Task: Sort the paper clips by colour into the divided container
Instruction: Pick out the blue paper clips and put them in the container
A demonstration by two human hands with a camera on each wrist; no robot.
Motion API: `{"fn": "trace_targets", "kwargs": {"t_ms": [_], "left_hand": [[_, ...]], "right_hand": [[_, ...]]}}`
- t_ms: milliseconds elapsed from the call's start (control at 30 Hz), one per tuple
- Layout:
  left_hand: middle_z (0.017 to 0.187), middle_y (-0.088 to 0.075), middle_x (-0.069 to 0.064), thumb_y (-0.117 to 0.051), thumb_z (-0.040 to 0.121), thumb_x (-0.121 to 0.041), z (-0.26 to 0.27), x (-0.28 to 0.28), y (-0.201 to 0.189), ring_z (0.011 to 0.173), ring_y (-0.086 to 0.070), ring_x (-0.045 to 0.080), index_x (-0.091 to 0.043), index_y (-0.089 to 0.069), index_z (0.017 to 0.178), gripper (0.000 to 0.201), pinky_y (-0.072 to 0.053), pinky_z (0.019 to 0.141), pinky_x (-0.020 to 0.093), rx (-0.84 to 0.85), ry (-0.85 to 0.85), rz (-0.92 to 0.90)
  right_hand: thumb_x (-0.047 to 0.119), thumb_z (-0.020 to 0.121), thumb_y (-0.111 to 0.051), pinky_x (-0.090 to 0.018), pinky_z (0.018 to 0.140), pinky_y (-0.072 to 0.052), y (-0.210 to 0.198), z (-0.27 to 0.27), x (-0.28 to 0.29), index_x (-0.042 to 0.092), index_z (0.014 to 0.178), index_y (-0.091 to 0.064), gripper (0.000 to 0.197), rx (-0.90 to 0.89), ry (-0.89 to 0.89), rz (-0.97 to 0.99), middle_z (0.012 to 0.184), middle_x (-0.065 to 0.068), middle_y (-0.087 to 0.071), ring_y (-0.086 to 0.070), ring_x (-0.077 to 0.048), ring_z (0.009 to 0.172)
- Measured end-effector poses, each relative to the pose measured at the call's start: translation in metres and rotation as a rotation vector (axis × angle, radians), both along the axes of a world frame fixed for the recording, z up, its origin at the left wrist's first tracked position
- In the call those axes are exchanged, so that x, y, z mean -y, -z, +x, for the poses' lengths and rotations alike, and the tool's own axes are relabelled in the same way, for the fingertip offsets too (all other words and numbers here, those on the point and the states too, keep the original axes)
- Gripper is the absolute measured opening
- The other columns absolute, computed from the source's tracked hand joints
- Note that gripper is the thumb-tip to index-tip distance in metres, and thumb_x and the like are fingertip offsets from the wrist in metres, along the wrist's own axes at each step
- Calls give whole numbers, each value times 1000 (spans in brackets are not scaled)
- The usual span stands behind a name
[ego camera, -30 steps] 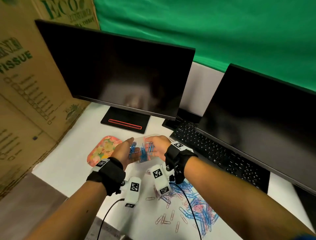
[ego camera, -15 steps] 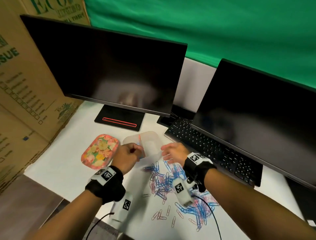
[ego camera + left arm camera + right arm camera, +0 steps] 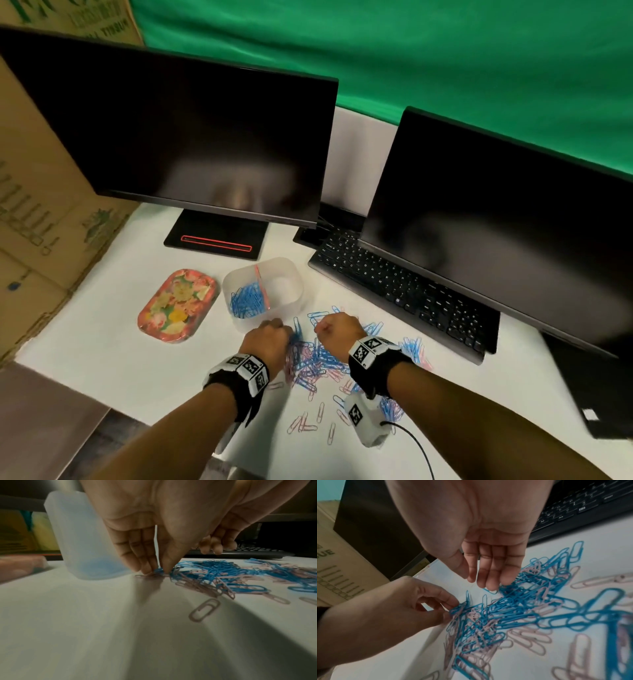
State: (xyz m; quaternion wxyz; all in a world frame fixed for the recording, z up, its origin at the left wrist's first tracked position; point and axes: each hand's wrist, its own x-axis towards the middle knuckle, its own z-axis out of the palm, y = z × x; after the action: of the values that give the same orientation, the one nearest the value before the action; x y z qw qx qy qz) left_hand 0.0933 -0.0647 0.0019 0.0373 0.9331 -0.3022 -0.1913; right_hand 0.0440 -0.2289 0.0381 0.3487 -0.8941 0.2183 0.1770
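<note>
The step in hand is gathering blue clips. The left hand [image 3: 150, 536] pinches blue clips [image 3: 158, 570] at the pile's [image 3: 318, 359] edge beside the container [image 3: 263, 294]; right hand [image 3: 481, 545], fingers [image 3: 493, 574] relaxed together, hovers over it. Next: lift clear of tangled pink ones, drop them left of the divider.

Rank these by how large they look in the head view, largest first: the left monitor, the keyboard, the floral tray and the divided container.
1. left monitor
2. keyboard
3. floral tray and divided container: they look about alike, so I leave them unranked.
</note>
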Motion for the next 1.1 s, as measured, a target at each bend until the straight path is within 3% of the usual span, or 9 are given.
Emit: {"fn": "trace_targets", "kwargs": {"t_ms": [133,267,367,467,633,733,833,967,1100], "left_hand": [[107,-62,-2,-57,86,-24,-1,-1,5,102,-60,23,-30,-64,109,25,-50,81,32,-98,-83,-136],[101,-67,-5,-61,78,-21,-6,-3,6,93,-63,21,-29,-66,99,23,-51,79,28,-223,-222,-299],[88,-69,-5,-57,79,-17,-6,-7,7,83,-65,18,-27,-68,88,17,-51,73,24,-284,-327,-420],[90,-69,-5,-61,78,-14,-3,-12,7,83,-64,15,-24,-70,91,19,-49,78,20,-291,-373,-502],[80,-71,-10,-64,80,-5,-1,-19,5,76,-65,8,-33,-66,74,28,-45,73,9,-315,-498,-664],[79,-71,-11,-66,81,-2,0,-22,2,73,-65,-1,-31,-68,74,29,-45,71,5,-352,-586,-768],[78,-72,-7,-67,80,-1,2,-22,4,69,-65,3,-23,-71,80,22,-50,75,14,-407,-644,-824],[77,-72,2,-69,78,-1,3,-21,9,71,-65,19,-24,-71,77,23,-54,75,33,-501,-725,-883],[71,-70,4,-66,79,4,0,-17,9,67,-63,21,-16,-69,79,20,-49,64,28,-604,-774,-915]], "right_hand": [[15,87,-54,-19,79,-48,5,10,-7,14,95,-76,23,-3,55,-10,103,-6,-73,-66,-24,98],[12,88,-51,-25,85,-51,6,18,-10,11,97,-75,26,-18,-5,-74,105,-8,-72,-64,-28,102],[13,87,-52,-27,83,-53,10,22,-12,10,95,-73,23,-24,-49,-105,103,-11,-72,-65,-30,98],[17,86,-56,-26,77,-53,17,24,-15,15,90,-71,17,-43,-71,-98,99,-9,-72,-66,-28,93],[14,88,-55,-26,86,-51,27,19,-12,22,112,-64,27,-17,-66,-55,110,-5,-66,-63,-24,98],[9,84,-55,-26,85,-50,30,15,-8,32,123,-57,45,66,-215,22,103,-1,-57,-56,-15,85],[12,80,-61,-26,83,-50,29,11,-9,33,122,-59,47,142,-346,102,103,3,-57,-50,-8,78],[14,84,-62,-26,77,-53,30,10,-10,22,106,-71,26,174,-250,128,77,9,-63,-62,-15,74],[23,87,-62,-20,62,-44,26,8,-4,18,92,-74,14,209,-239,78,60,10,-57,-53,-10,60]]}}
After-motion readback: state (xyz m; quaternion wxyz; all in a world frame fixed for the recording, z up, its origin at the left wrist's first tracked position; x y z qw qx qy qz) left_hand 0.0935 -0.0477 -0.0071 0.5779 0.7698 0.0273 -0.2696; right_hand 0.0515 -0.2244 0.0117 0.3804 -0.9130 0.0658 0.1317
